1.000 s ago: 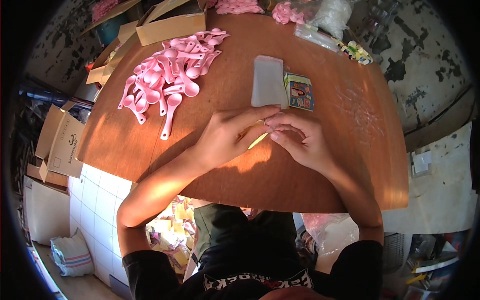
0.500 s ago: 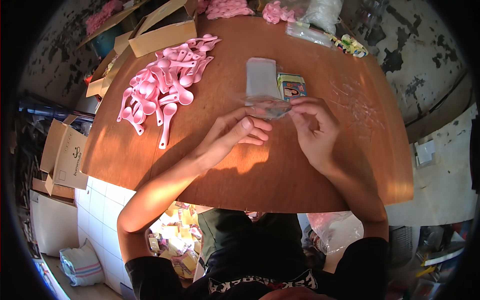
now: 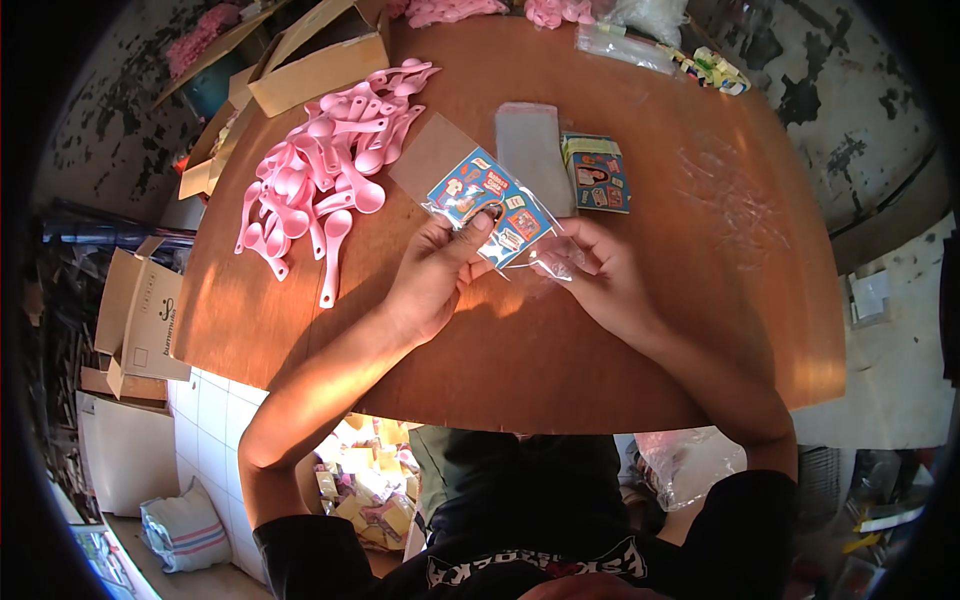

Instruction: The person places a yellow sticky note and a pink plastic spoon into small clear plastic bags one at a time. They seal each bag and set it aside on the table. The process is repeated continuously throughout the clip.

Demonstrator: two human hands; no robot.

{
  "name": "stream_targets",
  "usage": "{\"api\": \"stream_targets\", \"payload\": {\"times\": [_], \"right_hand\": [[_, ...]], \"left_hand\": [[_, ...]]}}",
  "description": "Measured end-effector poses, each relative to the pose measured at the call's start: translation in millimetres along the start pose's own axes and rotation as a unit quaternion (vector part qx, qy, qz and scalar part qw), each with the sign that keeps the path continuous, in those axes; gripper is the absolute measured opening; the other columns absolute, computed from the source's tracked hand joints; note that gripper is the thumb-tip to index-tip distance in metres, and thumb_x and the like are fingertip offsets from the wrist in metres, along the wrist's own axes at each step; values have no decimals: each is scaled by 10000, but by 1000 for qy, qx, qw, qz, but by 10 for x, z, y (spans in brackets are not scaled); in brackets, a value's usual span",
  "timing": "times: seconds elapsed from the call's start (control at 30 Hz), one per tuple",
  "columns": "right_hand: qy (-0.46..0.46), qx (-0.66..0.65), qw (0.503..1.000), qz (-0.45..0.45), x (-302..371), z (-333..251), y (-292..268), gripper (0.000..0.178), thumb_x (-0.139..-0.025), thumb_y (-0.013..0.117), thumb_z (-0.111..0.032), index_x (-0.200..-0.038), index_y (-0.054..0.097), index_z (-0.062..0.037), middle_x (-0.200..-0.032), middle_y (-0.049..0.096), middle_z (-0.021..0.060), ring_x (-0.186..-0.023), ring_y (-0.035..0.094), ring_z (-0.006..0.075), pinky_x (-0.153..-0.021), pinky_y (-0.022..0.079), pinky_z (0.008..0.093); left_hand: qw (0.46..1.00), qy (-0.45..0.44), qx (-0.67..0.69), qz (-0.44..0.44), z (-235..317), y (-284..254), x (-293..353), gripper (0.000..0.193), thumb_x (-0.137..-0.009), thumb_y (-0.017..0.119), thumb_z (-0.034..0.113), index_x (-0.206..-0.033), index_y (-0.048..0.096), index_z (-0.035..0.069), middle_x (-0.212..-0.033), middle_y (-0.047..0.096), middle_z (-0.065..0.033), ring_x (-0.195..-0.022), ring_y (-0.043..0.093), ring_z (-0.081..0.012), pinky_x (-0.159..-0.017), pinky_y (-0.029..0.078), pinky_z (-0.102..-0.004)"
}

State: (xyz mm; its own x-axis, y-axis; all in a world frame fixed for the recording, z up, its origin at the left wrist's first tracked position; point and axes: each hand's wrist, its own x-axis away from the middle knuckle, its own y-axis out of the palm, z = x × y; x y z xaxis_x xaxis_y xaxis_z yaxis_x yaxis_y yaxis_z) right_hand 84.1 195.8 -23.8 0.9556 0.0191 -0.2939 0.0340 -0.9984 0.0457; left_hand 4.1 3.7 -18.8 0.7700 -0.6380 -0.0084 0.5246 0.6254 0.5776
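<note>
A blue printed card lies in or against a clear plastic bag, tilted over the middle of the table. My left hand is closed on the card and bag from the left, thumb on top. At the lower right end, my right hand pinches crumpled clear plastic of the bag; some of its fingertips are hidden behind the film. Just beyond the hands lie a stack of flat clear bags and, to its right, a stack of similar printed cards.
A pile of pink plastic spoons covers the table's left side. Thin clear plastic strips lie scattered at the right. An open cardboard box stands at the far left, and clear plastic packs lie at the far edge.
The clear bag, seen nearly edge-on before, is turned so the blue card shows in it. My left hand has closed on it, and my right hand has come lower and slightly left.
</note>
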Motion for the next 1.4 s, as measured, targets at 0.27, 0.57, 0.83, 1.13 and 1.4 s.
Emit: {"api": "stream_targets", "payload": {"times": [0.27,0.57,0.83,1.13,1.4], "right_hand": [[122,-61,989,52,-15,-93,-6,229,-966,594,-151,-1106,593,30,-980,660,74,-886,660,128,-780,529,250],[145,-87,982,80,-19,-50,-36,190,-945,624,-153,-1056,582,-5,-904,654,50,-772,621,88,-691,511,226],[135,-105,984,49,18,-22,-26,237,-920,622,-63,-1133,571,26,-947,651,84,-798,639,121,-737,549,271],[169,-175,969,43,72,-80,53,181,-926,621,-78,-1064,567,25,-983,645,111,-838,663,156,-750,586,316],[210,-73,975,-20,156,-203,185,218,-927,628,-60,-1103,547,40,-993,631,85,-941,647,147,-764,577,300]], "left_hand": [[999,-28,-22,-28,-2,22,27,299,-995,548,248,-1183,613,25,-1155,660,-83,-1057,634,-164,-992,491,-359],[989,-14,-143,-17,-12,11,51,313,-996,541,206,-1199,602,-25,-1170,651,-118,-1070,640,-181,-928,539,-342],[984,-3,-166,-56,-26,-5,55,317,-1001,535,215,-1207,608,-14,-1147,661,-106,-1059,636,-177,-962,509,-355],[954,41,-228,-188,53,57,104,390,-1002,536,179,-1361,484,36,-1288,571,-61,-1178,518,-131,-988,447,-323],[971,0,-121,-204,-50,118,81,654,-1025,405,403,-1515,194,25,-1510,325,-185,-1372,376,-263,-1106,349,-413]]}}
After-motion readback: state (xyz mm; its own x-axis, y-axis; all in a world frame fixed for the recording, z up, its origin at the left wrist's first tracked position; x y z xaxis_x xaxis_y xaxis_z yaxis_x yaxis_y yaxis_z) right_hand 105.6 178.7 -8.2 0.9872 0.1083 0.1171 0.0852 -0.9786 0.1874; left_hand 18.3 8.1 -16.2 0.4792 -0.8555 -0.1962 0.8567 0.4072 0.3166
